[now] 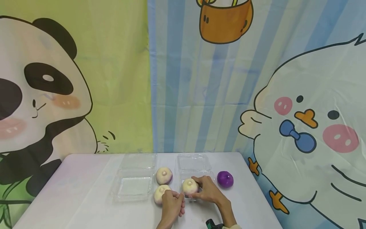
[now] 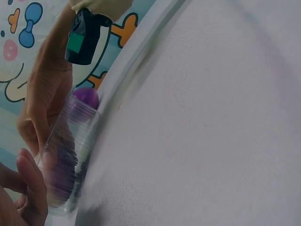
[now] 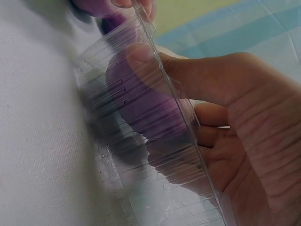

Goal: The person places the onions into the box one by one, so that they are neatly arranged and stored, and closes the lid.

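- White-topped bulb (image 1: 190,186), purple lower down, sat within the walls of the right clear box (image 1: 213,176), toward 8 o'clock in its tray; whether it touched the tray floor could not be told.
- Right hand (image 1: 208,190) came in from 4 o'clock, thumb and fingers curved partway open around that bulb, holding it by its sides; its thumb showed through the clear wall in the right wrist view.
- Left hand (image 1: 172,205) was nearly closed at about 7 o'clock of the same box, thumb and forefinger pinching the rim at the near corner.
- Box lid (image 1: 194,162) lay folded back toward 12 o'clock from the tray.
- Purple bulb (image 1: 225,179) rested on the table (image 1: 85,190) at 3 o'clock from the held one, just outside the box.
- Far pale bulb (image 1: 164,176) stood at 10 o'clock from the held one, and near pale bulb (image 1: 160,193) at 8 o'clock, partly covered by the left hand; the two sat close together.
- Left clear box (image 1: 134,187) lay open at 9 o'clock, beyond that pair.
- Black device (image 1: 211,224) with a green patch showed at 5 o'clock, by the right wrist.
- Printed panda (image 1: 57,124) filled the backdrop at 10 o'clock, printed chick (image 1: 308,171) at 2 o'clock.
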The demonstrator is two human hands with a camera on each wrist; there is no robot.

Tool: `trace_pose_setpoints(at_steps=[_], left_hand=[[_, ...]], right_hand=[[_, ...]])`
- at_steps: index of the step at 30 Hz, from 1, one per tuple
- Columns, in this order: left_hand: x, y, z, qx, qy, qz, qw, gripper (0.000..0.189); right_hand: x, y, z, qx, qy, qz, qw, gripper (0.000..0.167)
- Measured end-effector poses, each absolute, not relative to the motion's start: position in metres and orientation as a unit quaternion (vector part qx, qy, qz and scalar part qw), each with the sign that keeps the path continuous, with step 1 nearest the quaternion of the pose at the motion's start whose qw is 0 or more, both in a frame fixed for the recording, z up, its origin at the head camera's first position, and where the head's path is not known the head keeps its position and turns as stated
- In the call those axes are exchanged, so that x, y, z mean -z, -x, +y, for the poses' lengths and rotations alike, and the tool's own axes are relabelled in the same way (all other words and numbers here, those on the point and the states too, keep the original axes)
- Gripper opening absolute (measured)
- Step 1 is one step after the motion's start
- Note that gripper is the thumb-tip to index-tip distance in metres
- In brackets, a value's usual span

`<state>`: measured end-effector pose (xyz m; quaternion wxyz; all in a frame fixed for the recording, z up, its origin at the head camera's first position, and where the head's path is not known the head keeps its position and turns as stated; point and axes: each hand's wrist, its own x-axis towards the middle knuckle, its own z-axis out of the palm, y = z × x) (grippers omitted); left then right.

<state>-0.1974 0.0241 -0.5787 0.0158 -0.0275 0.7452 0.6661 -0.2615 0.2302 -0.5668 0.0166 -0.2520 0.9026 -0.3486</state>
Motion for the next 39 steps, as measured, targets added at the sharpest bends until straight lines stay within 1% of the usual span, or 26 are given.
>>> trace_pose_setpoints(at_steps=[15,24,39], left_hand=[[0.5774,0.1974,0.0249,-0.665,0.027,0.746,0.013,0.03],[0.5774,0.197,0.0247,-0.663,0.031,0.747,0.013,0.024],[0.5764,0.1954,0.024,-0.669,0.03,0.743,0.01,0.025]], right_hand=[[0.564,0.2617,0.2316,0.322,0.252,0.912,0.02,0.085],[0.5622,0.2591,0.2297,0.327,0.251,0.911,0.027,0.086],[0.5603,0.2607,0.2299,0.339,0.239,0.909,0.035,0.088]])
